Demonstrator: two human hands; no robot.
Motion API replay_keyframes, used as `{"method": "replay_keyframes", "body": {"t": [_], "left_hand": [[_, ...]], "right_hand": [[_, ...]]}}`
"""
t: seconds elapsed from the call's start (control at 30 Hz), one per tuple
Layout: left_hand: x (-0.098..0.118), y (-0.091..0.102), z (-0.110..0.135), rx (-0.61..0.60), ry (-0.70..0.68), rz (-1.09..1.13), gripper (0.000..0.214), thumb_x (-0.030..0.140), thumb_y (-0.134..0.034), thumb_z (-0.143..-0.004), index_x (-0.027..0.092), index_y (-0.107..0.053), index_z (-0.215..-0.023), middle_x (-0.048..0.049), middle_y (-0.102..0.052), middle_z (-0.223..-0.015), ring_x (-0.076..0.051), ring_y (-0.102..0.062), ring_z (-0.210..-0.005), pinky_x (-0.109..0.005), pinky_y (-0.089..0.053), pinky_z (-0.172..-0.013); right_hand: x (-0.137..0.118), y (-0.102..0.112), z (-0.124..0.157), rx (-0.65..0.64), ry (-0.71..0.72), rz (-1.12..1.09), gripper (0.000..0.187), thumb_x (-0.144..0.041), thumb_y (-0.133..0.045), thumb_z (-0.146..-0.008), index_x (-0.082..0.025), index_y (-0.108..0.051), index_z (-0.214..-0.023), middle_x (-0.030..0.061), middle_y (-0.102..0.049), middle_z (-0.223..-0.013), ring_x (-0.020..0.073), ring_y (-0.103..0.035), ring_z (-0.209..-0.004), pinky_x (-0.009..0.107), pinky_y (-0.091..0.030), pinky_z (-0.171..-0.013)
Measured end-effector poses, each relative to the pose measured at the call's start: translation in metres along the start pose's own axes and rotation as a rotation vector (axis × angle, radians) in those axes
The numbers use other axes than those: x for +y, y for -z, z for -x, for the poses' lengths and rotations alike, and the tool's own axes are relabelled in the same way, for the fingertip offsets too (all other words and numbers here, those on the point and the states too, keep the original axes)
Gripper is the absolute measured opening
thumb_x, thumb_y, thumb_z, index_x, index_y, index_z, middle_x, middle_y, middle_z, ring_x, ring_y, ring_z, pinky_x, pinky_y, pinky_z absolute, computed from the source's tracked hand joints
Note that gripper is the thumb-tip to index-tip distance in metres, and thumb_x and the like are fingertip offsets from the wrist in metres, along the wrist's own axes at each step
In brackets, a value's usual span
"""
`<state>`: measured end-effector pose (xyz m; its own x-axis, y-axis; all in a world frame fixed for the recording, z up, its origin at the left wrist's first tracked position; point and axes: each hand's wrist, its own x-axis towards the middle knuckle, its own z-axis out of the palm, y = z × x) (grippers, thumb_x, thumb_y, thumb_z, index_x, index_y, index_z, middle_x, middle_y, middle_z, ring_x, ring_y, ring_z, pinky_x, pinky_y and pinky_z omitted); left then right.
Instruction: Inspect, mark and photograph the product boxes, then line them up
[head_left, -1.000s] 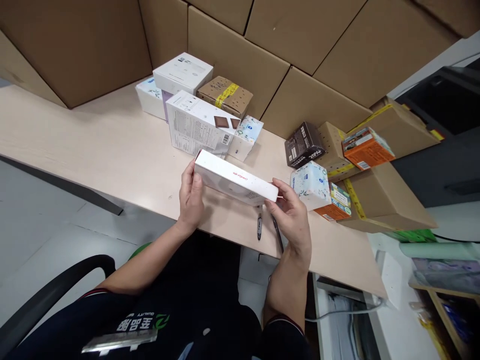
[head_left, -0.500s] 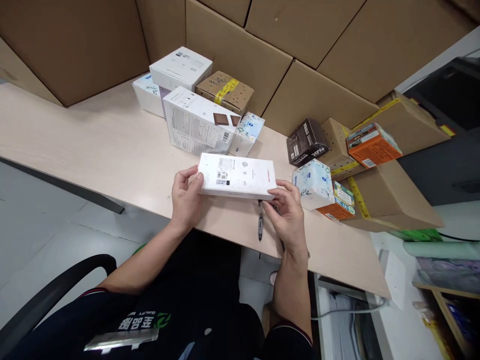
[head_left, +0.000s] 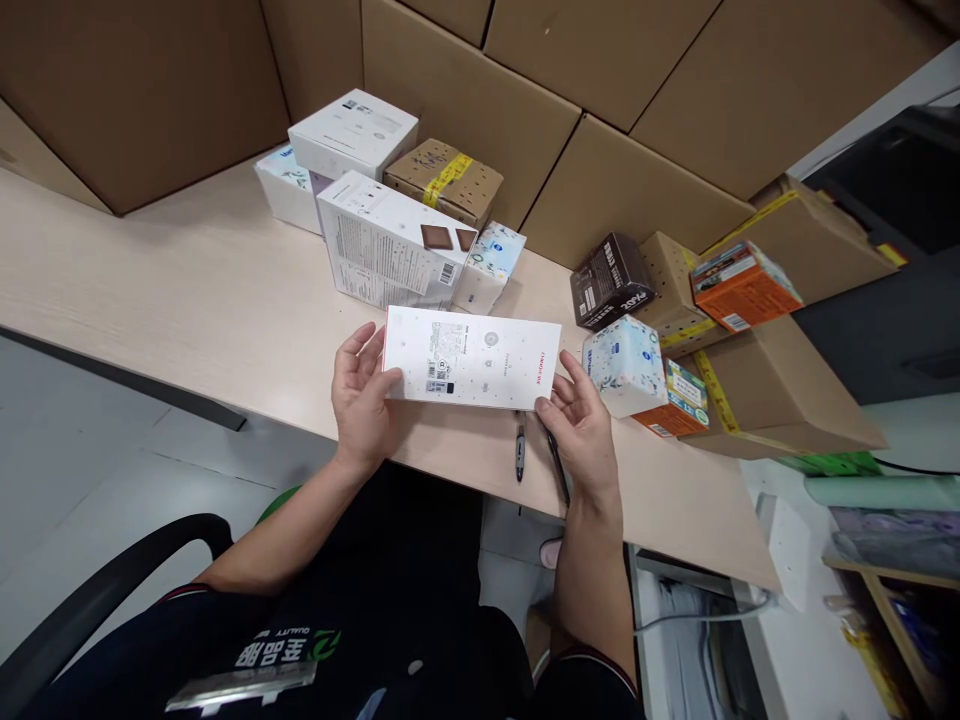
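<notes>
A flat white box (head_left: 472, 358) with small print and red lettering is held up over the desk, its broad printed face towards me. My left hand (head_left: 364, 395) grips its left end, thumb at the lower corner and fingers behind the edge. At the right end my right hand (head_left: 581, 420) holds it, thumb on the lower corner and fingers partly hidden behind. Below the box a grey pen (head_left: 520, 450) lies on the desk. Beside it is a thin dark object (head_left: 555, 455), partly covered by my right hand.
Behind the held box stand a large white box (head_left: 390, 240), another white box (head_left: 352, 130) and a taped brown carton (head_left: 444, 180). To the right are a dark box (head_left: 611, 282), a floral box (head_left: 624, 365) and orange boxes (head_left: 746, 285). Big cardboard cartons (head_left: 465, 90) wall the back of the desk (head_left: 187, 290).
The white box has tilted so its printed face turns more towards me. My right hand's thumb has moved onto the lower corner, and the dark object beside the pen shows more.
</notes>
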<state>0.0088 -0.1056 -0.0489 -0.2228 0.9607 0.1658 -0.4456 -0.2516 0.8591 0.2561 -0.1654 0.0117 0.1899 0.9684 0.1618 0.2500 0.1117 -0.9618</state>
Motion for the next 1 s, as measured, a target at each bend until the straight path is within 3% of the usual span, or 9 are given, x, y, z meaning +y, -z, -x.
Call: {"method": "replay_keyframes", "body": {"t": [0.13,0.27,0.37,0.47,0.7,0.8,0.9,1.0], "left_hand": [[-0.002,-0.004,0.001,-0.017,-0.144,-0.064,0.055,0.025,-0.072,-0.086,0.034,-0.055,-0.138,-0.0054,-0.061,-0.148,-0.029,-0.051,-0.147,-0.052,-0.043,-0.125],[0.001,-0.01,0.002,-0.004,-0.249,-0.129,0.058,0.033,-0.074,-0.09,0.034,-0.054,-0.144,-0.0053,-0.056,-0.152,-0.029,-0.049,-0.149,-0.049,-0.04,-0.129],[0.002,-0.013,0.001,0.007,-0.263,-0.169,0.059,0.038,-0.075,-0.091,0.034,-0.053,-0.147,-0.0056,-0.055,-0.153,-0.029,-0.049,-0.149,-0.048,-0.039,-0.129],[0.001,-0.014,0.001,0.011,-0.272,-0.17,0.06,0.039,-0.075,-0.092,0.034,-0.054,-0.148,-0.0052,-0.053,-0.156,-0.03,-0.048,-0.15,-0.049,-0.038,-0.13],[0.003,-0.013,0.002,0.026,-0.281,-0.218,0.059,0.04,-0.074,-0.093,0.034,-0.055,-0.148,-0.0049,-0.053,-0.156,-0.029,-0.048,-0.15,-0.048,-0.037,-0.13],[0.002,-0.013,0.003,0.011,-0.266,-0.21,0.059,0.04,-0.074,-0.093,0.036,-0.054,-0.148,-0.0049,-0.053,-0.157,-0.028,-0.048,-0.15,-0.047,-0.037,-0.13],[0.001,-0.013,0.003,0.01,-0.248,-0.223,0.062,0.042,-0.075,-0.092,0.036,-0.052,-0.15,-0.0055,-0.052,-0.157,-0.028,-0.048,-0.15,-0.046,-0.04,-0.129],[0.001,-0.013,0.004,0.013,-0.251,-0.263,0.066,0.041,-0.076,-0.091,0.036,-0.049,-0.151,-0.0066,-0.053,-0.153,-0.028,-0.051,-0.146,-0.045,-0.047,-0.123]], "right_hand": [[-0.002,-0.004,0.0,-0.013,0.032,0.006,0.08,-0.034,-0.071,-0.084,-0.022,-0.043,-0.158,0.0179,-0.06,-0.151,0.0285,-0.064,-0.131,0.05,-0.054,-0.111],[0.0,-0.008,0.003,0.03,0.062,0.094,0.062,-0.031,-0.072,-0.086,-0.026,-0.058,-0.146,0.0124,-0.067,-0.142,0.0277,-0.066,-0.127,0.05,-0.054,-0.108],[0.003,-0.008,0.005,0.062,0.051,0.208,0.05,-0.034,-0.071,-0.089,-0.028,-0.065,-0.138,0.0081,-0.074,-0.128,0.025,-0.069,-0.111,0.05,-0.055,-0.103],[0.007,-0.011,0.007,0.091,0.007,0.273,0.051,-0.035,-0.071,-0.089,-0.027,-0.065,-0.138,0.0075,-0.075,-0.122,0.0231,-0.068,-0.097,0.05,-0.056,-0.096],[0.017,-0.028,0.005,0.176,0.081,0.306,0.044,-0.035,-0.067,-0.089,-0.026,-0.067,-0.133,0.0108,-0.069,-0.122,0.0236,-0.066,-0.101,0.042,-0.059,-0.088],[0.019,-0.032,0.005,0.235,0.107,0.377,0.043,-0.035,-0.068,-0.088,-0.024,-0.07,-0.129,0.0098,-0.065,-0.114,0.021,-0.065,-0.091,0.04,-0.059,-0.085],[0.019,-0.032,0.006,0.241,0.064,0.419,0.05,-0.038,-0.067,-0.09,-0.024,-0.066,-0.138,0.0043,-0.065,-0.096,0.0177,-0.061,-0.075,0.039,-0.057,-0.081],[0.018,-0.031,0.008,0.208,0.017,0.389,0.055,-0.042,-0.064,-0.093,-0.024,-0.06,-0.145,0.0022,-0.067,-0.087,0.0185,-0.061,-0.074,0.037,-0.056,-0.077]]}}
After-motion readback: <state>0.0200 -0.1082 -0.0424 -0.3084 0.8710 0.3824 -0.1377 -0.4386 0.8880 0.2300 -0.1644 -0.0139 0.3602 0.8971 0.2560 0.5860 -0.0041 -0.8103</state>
